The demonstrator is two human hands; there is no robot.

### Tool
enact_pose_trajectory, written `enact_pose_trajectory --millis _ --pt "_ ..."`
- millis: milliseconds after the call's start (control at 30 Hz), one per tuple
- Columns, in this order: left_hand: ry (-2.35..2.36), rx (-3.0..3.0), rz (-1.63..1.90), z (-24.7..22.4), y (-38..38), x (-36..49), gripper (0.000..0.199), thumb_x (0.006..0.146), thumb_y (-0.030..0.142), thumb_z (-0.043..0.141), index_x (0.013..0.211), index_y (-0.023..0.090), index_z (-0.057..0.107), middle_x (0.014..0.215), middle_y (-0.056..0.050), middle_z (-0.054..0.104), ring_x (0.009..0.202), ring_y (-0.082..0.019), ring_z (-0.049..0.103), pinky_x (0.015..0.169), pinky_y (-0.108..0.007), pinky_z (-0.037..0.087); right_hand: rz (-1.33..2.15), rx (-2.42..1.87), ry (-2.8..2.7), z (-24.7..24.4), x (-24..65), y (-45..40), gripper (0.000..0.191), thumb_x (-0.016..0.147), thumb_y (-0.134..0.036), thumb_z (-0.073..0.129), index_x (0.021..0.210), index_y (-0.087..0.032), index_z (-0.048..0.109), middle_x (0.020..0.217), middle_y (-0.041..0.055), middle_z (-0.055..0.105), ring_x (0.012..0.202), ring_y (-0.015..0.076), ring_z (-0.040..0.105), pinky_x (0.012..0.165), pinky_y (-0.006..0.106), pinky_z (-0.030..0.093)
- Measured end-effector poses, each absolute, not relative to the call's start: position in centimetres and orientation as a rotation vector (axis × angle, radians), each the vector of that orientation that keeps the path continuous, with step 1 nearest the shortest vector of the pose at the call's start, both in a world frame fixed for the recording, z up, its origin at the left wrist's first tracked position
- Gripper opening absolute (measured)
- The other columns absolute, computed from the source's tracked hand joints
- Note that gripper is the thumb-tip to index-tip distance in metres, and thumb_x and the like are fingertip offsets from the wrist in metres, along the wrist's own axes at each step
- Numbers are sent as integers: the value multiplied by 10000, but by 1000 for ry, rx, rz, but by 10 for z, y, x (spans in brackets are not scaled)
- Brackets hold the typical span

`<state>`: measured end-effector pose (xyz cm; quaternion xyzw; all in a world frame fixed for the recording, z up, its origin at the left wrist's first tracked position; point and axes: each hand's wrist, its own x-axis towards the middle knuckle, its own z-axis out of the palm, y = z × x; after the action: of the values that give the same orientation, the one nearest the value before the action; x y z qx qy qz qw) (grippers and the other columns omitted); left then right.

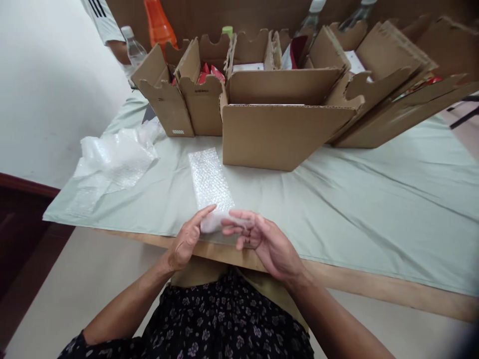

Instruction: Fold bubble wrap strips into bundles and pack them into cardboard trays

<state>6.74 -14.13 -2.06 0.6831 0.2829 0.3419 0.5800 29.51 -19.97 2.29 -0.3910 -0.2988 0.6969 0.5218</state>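
Note:
A strip of bubble wrap [210, 179] lies lengthwise on the cloth, and its near end is rolled or folded into a whitish bundle [212, 223] at the table's front edge. What the bundle contains, if anything, cannot be made out. My left hand [188, 238] is at the bundle's left side, fingers stretched out and not wrapped round it. Opposite it, my right hand [262, 237] has its fingers apart and slightly bent, overlapping the bundle's right end. Its fingertips are blurred, and whether they touch the wrap is unclear.
Crumpled bubble wrap [118, 154] is piled on the left of the green cloth [374, 199]. Several open cardboard boxes [288, 134] stand across the back, some holding red or white packages. Behind them are an orange bottle [159, 25], clear bottles and a person's sleeve [107, 22].

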Motion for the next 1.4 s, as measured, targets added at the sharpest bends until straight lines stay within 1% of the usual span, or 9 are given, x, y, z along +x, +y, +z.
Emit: enact_pose_trajectory --millis 100,300,567,667,767,967,1100,1267,1400 --pt "838 1611 930 -31 -145 73 735 1026 637 532 1601 188 445 1446 -182 670 1305 -322 674 1090 -464 557 1701 -933 -651 19 291 -185 557 935 -699 666 1218 -221 712 1321 145 749 1188 257 719 748 299 571" --pt "1396 2096 1208 -30 -145 87 491 984 275 626 1462 183 561 951 -45 715 922 -213 681 953 -401 566 1762 -1084 -684 7 283 -171 460 985 -594 666 1187 -181 693 1332 183 738 1167 241 726 734 284 575" --pt "1495 2421 1056 -32 -137 81 628 929 192 667 1522 155 462 827 1 644 829 -228 619 869 -403 512 1606 -1267 -845 12 282 -182 782 1012 -507 630 1659 -222 296 1370 172 712 1108 248 751 738 329 608" --pt "1506 2448 1020 -31 -135 80 627 923 193 680 1514 160 472 844 -7 661 843 -238 620 859 -402 510 1215 -1347 -1283 9 287 -193 569 1031 -396 602 1562 -243 467 1286 123 747 1029 224 753 859 398 619" --pt "1519 2468 984 -32 -135 81 621 930 205 682 1514 154 474 877 -26 676 863 -251 629 874 -421 523 621 -1396 -1818 -1 292 -195 375 999 -227 601 1371 -233 653 1367 126 721 1234 280 687 1029 496 572" --pt "1459 2526 1077 -25 -143 75 574 967 285 699 1491 155 506 1411 -214 619 1278 -351 605 1059 -517 518 0 -1355 -2297 -20 292 -179 276 1040 -148 533 1242 -147 720 1397 145 720 1332 313 643 978 474 543" --pt "1163 2598 1030 -15 -151 66 373 966 269 719 1325 207 641 1328 -146 707 1292 -332 610 1116 -528 500 -25 -1305 -2260 -17 290 -173 248 1059 -131 512 1150 -168 739 1256 102 787 1184 256 704 949 422 503" --pt "1100 2494 1057 -15 -152 64 164 1016 167 617 1144 211 709 1001 -62 794 1007 -249 704 970 -461 547 261 -1350 -2202 -5 289 -170 277 1085 -240 488 1098 -199 762 973 80 814 896 228 718 885 405 504" --pt "1164 2317 1041 -12 -147 67 185 1033 222 606 1175 191 721 950 -63 791 877 -215 705 830 -388 562 334 -1411 -2118 -5 288 -167 280 1083 -259 486 1148 -207 753 1044 81 815 933 235 727 880 405 506"
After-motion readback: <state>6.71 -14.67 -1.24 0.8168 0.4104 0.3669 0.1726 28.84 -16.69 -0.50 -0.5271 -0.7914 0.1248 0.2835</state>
